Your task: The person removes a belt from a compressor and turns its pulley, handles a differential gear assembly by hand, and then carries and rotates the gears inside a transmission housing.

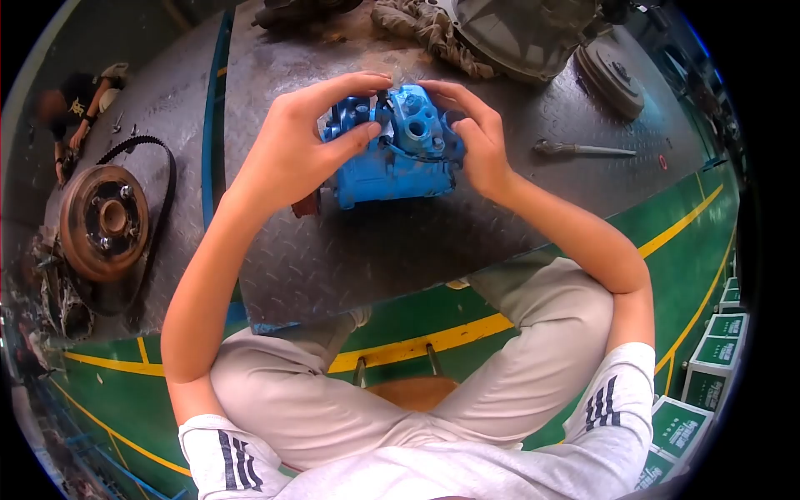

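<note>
A blue-painted metal housing (pixel 392 179) with round ports on its upper block rests on the dark steel tabletop (pixel 333 267). My left hand (pixel 308 129) curves over its left side, thumb on top and fingers reaching to the far edge. On the opposite side, my right hand (pixel 479 137) is closed around the upper right part, fingers bent over the back and thumb in front. A small clear piece (pixel 398 79) shows between my fingertips; what it is I cannot tell. A reddish-brown part (pixel 307 204) sticks out at the housing's lower left.
A ratchet-like tool (pixel 583 149) lies right of my right hand. Behind stand a large metal casing (pixel 525 37), crumpled cloth (pixel 429 29) and a round disc (pixel 612 75). Left are a rusty pulley (pixel 104 221), a toothed belt (pixel 171 179) and another person (pixel 79 104). Boxes (pixel 717 342) stand at right.
</note>
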